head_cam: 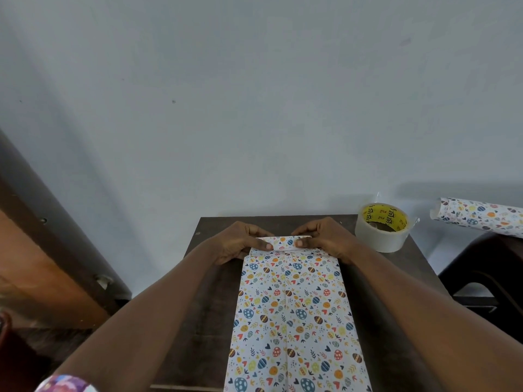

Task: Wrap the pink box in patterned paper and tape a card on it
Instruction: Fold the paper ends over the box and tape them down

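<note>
Both forearms are bare down to the left hand [240, 244] and the right hand [325, 241]. On the left arm, a sleeve [66, 384] shows at the lower edge, printed in pink, purple and white patches. The thumbnails are short.

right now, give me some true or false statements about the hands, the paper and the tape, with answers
1. The left hand and the right hand both pinch the folded flap at the far end of the patterned paper. True.
2. The tape roll sits left of both hands. False: it sits at the far right corner of the table, to the right of the right hand.
3. A card is already taped on top of the wrapping. False: no card shows anywhere in view.
4. A spare paper roll with the same pattern lies off to the right, beyond the table. True.
</note>
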